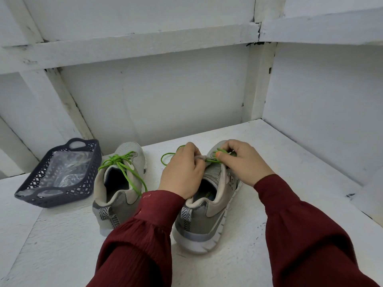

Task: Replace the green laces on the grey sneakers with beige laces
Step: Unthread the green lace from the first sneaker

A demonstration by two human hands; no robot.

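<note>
White counter (290, 172) seen from above, with a pair of grey shoes side by side, heels toward the viewer. Over the right sneaker (211, 220), both hands in dark red sleeves.

- **Left hand (182, 172):** grip closed, fingers curled around the grey tongue near the top eyelets.
- **Right hand (246, 162):** grip closed in a pinch on the green lace (213, 161), with a loose loop of it trailing onto the counter to the left.

Left sneaker (116, 183) untouched, with the second green lace (117, 159) tied in a bow. Farther left, a dark lattice basket (62, 200) with a clear plastic bag (66, 168) inside, contents unclear.
</note>
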